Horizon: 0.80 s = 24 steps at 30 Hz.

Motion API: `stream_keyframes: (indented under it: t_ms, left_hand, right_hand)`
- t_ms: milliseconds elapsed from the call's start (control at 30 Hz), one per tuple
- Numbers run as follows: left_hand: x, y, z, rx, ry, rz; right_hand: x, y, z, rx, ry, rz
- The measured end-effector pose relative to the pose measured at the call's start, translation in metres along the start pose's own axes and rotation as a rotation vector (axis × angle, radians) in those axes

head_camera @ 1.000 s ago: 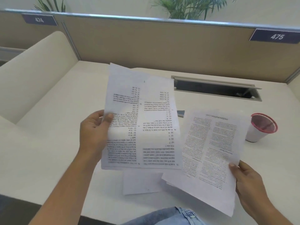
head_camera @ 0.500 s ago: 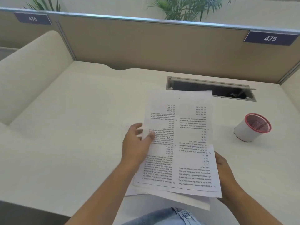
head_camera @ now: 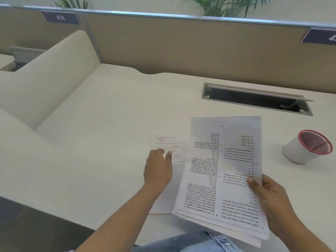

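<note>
My right hand (head_camera: 271,199) holds a small stack of printed sheets (head_camera: 218,171) by its right edge, thumb on top, tilted above the desk's front edge. Another printed sheet (head_camera: 171,144) lies flat on the white desk (head_camera: 101,142), partly under the stack. My left hand (head_camera: 158,168) rests on that flat sheet with fingers laid forward and the thumb out to the right; it grips nothing.
A white pen cup with a red mesh rim (head_camera: 307,148) lies tipped at the right. A grey cable slot (head_camera: 254,99) is open at the back. Tan partitions (head_camera: 181,48) close the rear, a cream divider (head_camera: 45,79) the left. Jeans (head_camera: 190,242) show below.
My left hand has let go of its sheet onto the right hand's stack and moved left onto the sheet lying on the desk. The right hand now holds both sheets together.
</note>
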<state>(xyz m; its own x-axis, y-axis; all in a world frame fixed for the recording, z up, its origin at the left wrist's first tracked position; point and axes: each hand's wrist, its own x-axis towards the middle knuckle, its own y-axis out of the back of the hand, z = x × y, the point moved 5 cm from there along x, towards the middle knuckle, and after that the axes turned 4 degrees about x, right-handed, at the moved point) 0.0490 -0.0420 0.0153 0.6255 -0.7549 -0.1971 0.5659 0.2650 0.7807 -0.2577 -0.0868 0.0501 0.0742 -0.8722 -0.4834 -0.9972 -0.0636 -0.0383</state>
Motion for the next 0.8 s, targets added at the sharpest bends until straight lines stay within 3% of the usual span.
stream_keyframes:
  t_ms: [67, 167, 267, 433, 600, 800]
  left_hand:
    - [0.009, -0.002, -0.020, 0.411, -0.012, 0.041]
    - [0.022, -0.003, -0.033, 0.603, 0.052, 0.040]
    - [0.037, 0.001, -0.031, 0.459, 0.149, 0.015]
    - [0.059, 0.006, -0.046, -0.043, 0.334, -0.022]
    - [0.071, 0.039, -0.047, -0.124, 0.142, 0.053]
    - [0.059, 0.118, -0.013, -0.476, -0.080, 0.149]
  right_hand:
    - [0.000, 0.006, 0.003, -0.037, 0.008, 0.030]
    - [-0.002, 0.016, 0.006, -0.074, 0.013, 0.067]
    - [-0.004, 0.021, 0.006, -0.063, 0.016, 0.079]
    - [-0.002, 0.030, 0.008, -0.018, -0.003, 0.108]
    - [0.000, 0.038, 0.005, -0.006, -0.001, 0.139]
    - [0.002, 0.042, 0.002, 0.005, -0.005, 0.161]
